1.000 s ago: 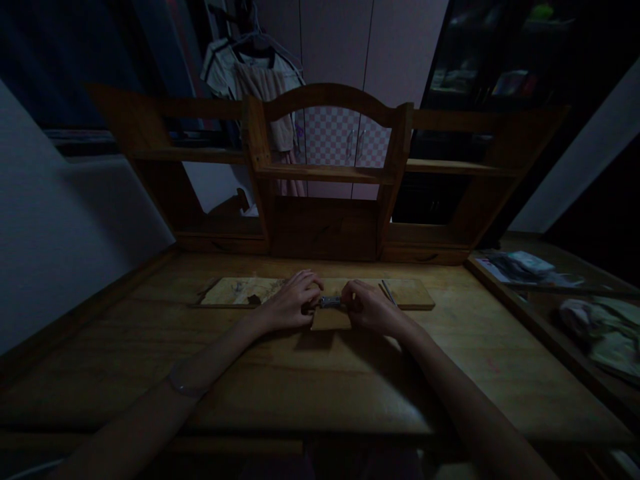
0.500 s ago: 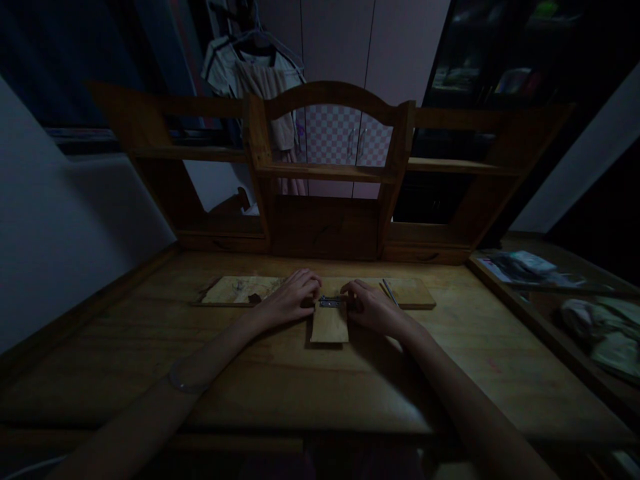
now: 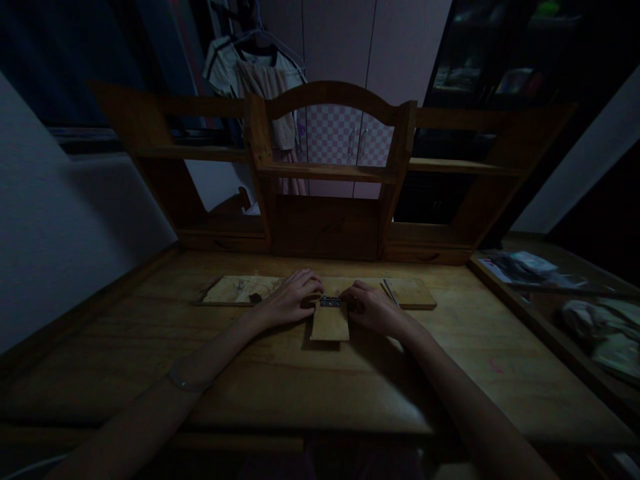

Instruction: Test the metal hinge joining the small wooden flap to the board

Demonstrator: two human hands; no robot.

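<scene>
L hand (image 3: pixel 303 295) & R hand (image 3: pixel 367 303) are apart, w/ a small gap btwn them. In the gap, nr the mid of the desk (image 3: pixel 200 373), is a shiny metal hinge (image 3: pixel 330 302) at the back end of a small wood piece (image 3: pixel 330 325). The L fingers bend in at the hinge's L end, & the R fingers do the same at its R end. Can't tell if they pinch it or just touch, bc the tips are hard to see. The wood's front end sticks out toward the person, w/ a dark shadow under it.

A long board (image 3: pixel 415 293) lies flat behind the hands, going L to R. Its L part has a dark brown spot. Two thin sticks (image 3: pixel 391 292) lie on it, just past the R hand. A clear band (image 3: pixel 186 381) is round the L arm. At the back stands a wood shelf (image 3: pixel 327 175), w/ clothes (image 3: pixel 270 87) hung up behind it.
</scene>
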